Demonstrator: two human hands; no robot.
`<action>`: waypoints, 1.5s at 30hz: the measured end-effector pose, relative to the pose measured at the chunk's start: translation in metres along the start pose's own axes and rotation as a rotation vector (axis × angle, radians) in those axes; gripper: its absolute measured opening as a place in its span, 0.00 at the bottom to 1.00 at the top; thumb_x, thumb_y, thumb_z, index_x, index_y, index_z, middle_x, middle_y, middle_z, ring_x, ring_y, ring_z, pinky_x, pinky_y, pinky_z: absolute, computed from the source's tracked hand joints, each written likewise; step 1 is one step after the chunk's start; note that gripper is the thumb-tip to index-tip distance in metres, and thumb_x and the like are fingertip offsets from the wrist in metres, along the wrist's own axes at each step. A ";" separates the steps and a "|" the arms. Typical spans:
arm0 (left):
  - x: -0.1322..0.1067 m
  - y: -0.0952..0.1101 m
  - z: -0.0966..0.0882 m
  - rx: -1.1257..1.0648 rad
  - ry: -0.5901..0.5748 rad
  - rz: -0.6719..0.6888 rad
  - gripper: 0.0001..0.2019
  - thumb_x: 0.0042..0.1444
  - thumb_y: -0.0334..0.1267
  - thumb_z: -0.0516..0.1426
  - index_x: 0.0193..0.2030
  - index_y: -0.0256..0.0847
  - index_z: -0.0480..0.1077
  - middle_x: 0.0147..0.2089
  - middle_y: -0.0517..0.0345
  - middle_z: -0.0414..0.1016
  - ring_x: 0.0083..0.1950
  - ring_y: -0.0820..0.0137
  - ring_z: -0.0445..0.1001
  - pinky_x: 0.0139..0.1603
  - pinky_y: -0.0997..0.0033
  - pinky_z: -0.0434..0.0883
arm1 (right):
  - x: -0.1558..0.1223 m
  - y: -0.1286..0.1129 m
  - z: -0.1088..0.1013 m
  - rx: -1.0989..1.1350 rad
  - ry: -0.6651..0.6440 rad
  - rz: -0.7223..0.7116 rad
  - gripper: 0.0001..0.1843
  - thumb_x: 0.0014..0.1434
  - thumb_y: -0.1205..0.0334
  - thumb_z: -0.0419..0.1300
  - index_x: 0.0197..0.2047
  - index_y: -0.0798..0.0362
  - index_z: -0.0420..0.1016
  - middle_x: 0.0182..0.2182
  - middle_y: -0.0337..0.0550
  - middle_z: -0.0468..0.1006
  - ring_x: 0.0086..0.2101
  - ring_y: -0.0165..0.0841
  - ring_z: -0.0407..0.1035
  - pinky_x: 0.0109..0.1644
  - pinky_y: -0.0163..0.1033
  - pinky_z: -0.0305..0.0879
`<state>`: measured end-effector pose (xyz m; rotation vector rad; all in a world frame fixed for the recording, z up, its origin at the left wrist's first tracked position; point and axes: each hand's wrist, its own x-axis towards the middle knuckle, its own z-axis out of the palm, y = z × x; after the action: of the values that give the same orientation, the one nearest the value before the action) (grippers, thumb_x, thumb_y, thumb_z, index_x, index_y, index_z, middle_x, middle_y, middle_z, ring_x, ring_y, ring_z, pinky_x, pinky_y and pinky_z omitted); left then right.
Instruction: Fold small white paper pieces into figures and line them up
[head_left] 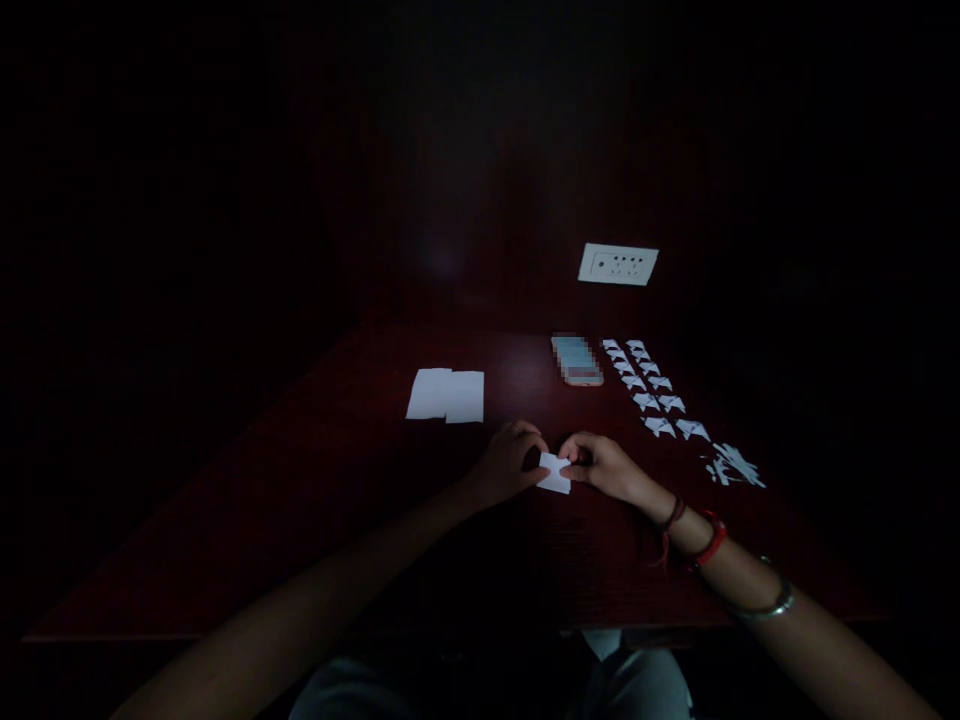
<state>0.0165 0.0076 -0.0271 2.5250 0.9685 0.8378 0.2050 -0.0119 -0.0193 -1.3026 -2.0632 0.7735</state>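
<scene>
Between my two hands is a small piece of folded white paper (555, 480), held just above or on the dark red table. My left hand (510, 462) pinches its left edge with thumb and fingers. On the opposite side my right hand (604, 466) grips the paper's right edge, thumb pressed over its face. Beyond my left hand lie white paper sheets (465, 395), side by side or overlapping. To the right, two rows of small folded paper pieces (658, 427) run away from me.
A phone (577, 360) with a blurred screen lies at the back. Thin white paper strips (735, 465) are heaped at the right. A white socket plate (618, 264) is on the wall behind the dark red table (300, 480). The surroundings are very dark.
</scene>
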 end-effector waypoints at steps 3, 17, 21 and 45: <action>0.001 0.002 -0.002 -0.079 0.038 -0.020 0.05 0.45 0.33 0.57 0.31 0.38 0.66 0.40 0.57 0.62 0.44 0.69 0.61 0.46 0.64 0.61 | -0.001 -0.009 0.000 -0.045 0.059 -0.073 0.06 0.46 0.66 0.57 0.31 0.54 0.70 0.27 0.38 0.66 0.29 0.27 0.61 0.33 0.34 0.59; 0.000 0.014 -0.006 -0.122 0.140 0.076 0.03 0.52 0.30 0.50 0.31 0.38 0.63 0.45 0.55 0.59 0.49 0.70 0.59 0.48 0.66 0.61 | -0.005 -0.034 0.001 -0.118 0.140 -0.239 0.05 0.51 0.69 0.51 0.28 0.55 0.67 0.27 0.39 0.64 0.29 0.27 0.60 0.33 0.32 0.57; -0.002 0.020 -0.006 -0.083 0.143 0.070 0.03 0.52 0.30 0.49 0.31 0.39 0.62 0.46 0.54 0.58 0.50 0.68 0.58 0.49 0.63 0.60 | -0.005 -0.038 0.000 -0.125 0.116 -0.251 0.05 0.49 0.71 0.52 0.26 0.55 0.66 0.26 0.38 0.63 0.28 0.27 0.59 0.32 0.32 0.57; 0.003 0.019 -0.007 -0.085 0.146 0.007 0.04 0.53 0.31 0.49 0.35 0.40 0.63 0.43 0.55 0.58 0.48 0.68 0.59 0.48 0.64 0.61 | -0.003 -0.022 -0.010 0.025 0.226 -0.146 0.08 0.54 0.59 0.51 0.31 0.54 0.67 0.27 0.39 0.71 0.29 0.28 0.64 0.34 0.34 0.61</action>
<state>0.0230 -0.0036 -0.0114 2.4244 0.9472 1.0555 0.2003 -0.0213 0.0027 -1.1543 -1.9364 0.5583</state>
